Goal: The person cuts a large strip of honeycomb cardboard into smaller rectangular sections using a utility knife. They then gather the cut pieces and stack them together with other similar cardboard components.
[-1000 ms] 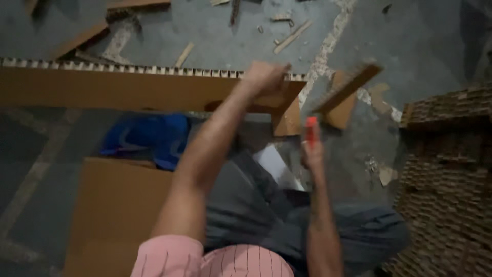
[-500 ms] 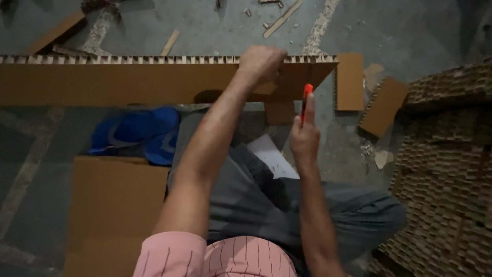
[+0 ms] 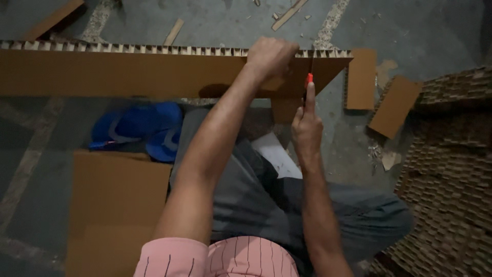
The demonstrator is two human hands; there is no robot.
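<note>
- The left hand is clenched over the top edge of a long honeycomb cardboard strip, which stands on edge across the floor.
- The right hand grips an orange cutter against the strip's face; its blade is hidden.
- Blue sandals lie partly hidden behind a flat cardboard sheet.

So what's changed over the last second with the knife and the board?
The right hand has brought the red knife up against the honeycomb cardboard strip near its right end. The offcut that stuck up there is gone. The left hand still grips the strip's top edge.
</note>
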